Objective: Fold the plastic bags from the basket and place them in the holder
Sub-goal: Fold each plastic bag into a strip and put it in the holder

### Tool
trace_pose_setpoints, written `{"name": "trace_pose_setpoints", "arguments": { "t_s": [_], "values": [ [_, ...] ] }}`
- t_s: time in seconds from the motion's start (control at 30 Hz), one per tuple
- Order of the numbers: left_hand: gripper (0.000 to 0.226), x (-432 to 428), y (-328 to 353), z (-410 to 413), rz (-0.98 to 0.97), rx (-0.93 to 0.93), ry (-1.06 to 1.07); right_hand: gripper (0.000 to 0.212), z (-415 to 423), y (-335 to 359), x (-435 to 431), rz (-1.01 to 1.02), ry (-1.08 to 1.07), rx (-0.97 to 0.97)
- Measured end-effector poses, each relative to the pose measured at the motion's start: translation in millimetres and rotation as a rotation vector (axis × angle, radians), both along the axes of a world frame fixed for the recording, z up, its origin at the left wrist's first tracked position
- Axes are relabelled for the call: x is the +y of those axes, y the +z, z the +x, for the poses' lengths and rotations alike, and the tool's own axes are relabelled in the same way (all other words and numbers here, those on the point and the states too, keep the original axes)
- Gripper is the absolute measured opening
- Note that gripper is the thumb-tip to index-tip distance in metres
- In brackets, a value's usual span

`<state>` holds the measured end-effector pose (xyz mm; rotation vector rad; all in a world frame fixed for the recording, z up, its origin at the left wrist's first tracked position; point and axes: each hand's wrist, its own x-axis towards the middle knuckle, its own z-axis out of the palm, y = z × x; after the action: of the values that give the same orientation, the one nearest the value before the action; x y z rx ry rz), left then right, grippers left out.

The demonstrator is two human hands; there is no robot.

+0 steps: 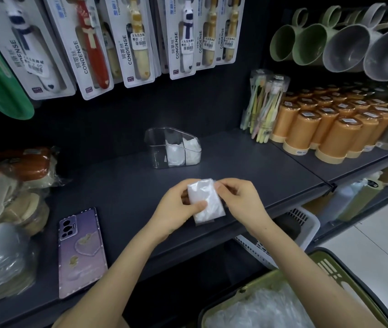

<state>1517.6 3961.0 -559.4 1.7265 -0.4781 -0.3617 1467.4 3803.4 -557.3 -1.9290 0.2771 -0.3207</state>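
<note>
While both hands are working just above the dark grey shelf [122, 185], the left hand [178, 207] is gripping the small, white, folded rectangular plastic bag [206, 200], its thumb lying across the bag's lower face and its fingers curling behind. The right hand [242, 200] is pinching the bag's upper right edge. Beyond the hands, the clear plastic divided holder [155, 150] is standing on the shelf, holding folded white bags [174, 153] in its middle and right compartments. Below the right forearm, the olive-green plastic basket [354, 278] is holding loose clear bags [259, 311]. Left of the left forearm, a purple-cased phone [79, 252] is lying flat.
</note>
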Motion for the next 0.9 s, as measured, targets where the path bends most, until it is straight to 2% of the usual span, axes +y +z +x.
{"name": "trace_pose_setpoints", "arguments": {
  "t_s": [0.13, 0.2, 0.3, 0.4, 0.47, 0.57, 0.63, 0.73, 0.83, 0.9],
  "values": [
    [0.046, 1.9, 1.4, 0.9, 0.035, 0.001, -0.050, 0.025, -4.4, 5.8, -2.5, 0.118, 0.081, 0.040],
    [0.045, 2.8, 1.6, 0.8, 0.030, 0.017, -0.079, 0.019, -6.8, 7.3, -2.6, 0.168, 0.125, 0.057],
    [0.041, 3.6, 1.5, 0.4, 0.059, 0.004, -0.103, 0.014, -5.8, 3.7, -3.3, 0.123, 0.164, 0.079],
    [0.043, 4.4, 1.7, 0.4, 0.094, -0.018, -0.121, 0.007, -5.3, 3.8, -5.3, 0.097, 0.090, 0.039],
    [0.045, 4.6, 2.6, 0.2, 0.114, -0.035, -0.137, 0.012, -5.3, 4.8, -7.8, 0.103, 0.075, 0.025],
    [0.045, 4.4, 2.2, 0.7, 0.135, -0.056, -0.151, 0.022, -5.0, 4.6, -9.7, 0.140, 0.162, 0.084],
    [0.045, 4.4, 0.5, 1.4, 0.119, -0.037, -0.145, 0.018, -5.7, 4.7, -8.0, 0.114, 0.195, 0.082],
    [0.042, 4.0, -1.6, 3.6, 0.020, 0.083, -0.110, 0.001, -5.4, 3.3, -7.3, 0.145, 0.082, 0.011],
    [0.033, 3.2, -0.2, 4.1, -0.066, 0.211, -0.078, 0.012, -4.6, 2.3, -7.2, 0.253, -0.046, -0.066],
    [0.025, 1.6, -0.5, 2.4, -0.076, 0.214, -0.093, 0.015, -5.3, 2.0, -4.9, 0.333, -0.100, -0.105]
  ]
}}
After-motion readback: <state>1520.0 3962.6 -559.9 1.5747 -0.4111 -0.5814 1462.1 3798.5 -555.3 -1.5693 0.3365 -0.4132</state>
